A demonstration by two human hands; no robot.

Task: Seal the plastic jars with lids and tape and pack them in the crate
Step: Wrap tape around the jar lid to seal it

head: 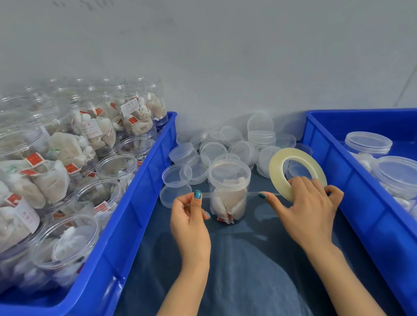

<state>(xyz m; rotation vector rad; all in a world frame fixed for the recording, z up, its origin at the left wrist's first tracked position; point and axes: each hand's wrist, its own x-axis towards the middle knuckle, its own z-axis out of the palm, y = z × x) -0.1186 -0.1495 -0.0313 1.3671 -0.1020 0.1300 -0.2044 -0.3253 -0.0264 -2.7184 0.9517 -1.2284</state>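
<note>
A clear plastic jar (pixel 228 190) filled with tea bags stands upright on the blue cloth between my hands, a clear lid on top. My right hand (pixel 307 208) grips a roll of clear tape (pixel 297 173) to the jar's right. A strip of tape (pixel 206 194) stretches from the roll across the front of the jar to my left hand (pixel 190 215), which pinches its free end. The strip runs just below the lid.
A blue crate (pixel 136 202) on the left holds several open jars of tea bags. A blue crate (pixel 361 191) on the right holds several lidded jars. Loose clear lids (pixel 227 146) lie piled behind the jar, against a grey wall.
</note>
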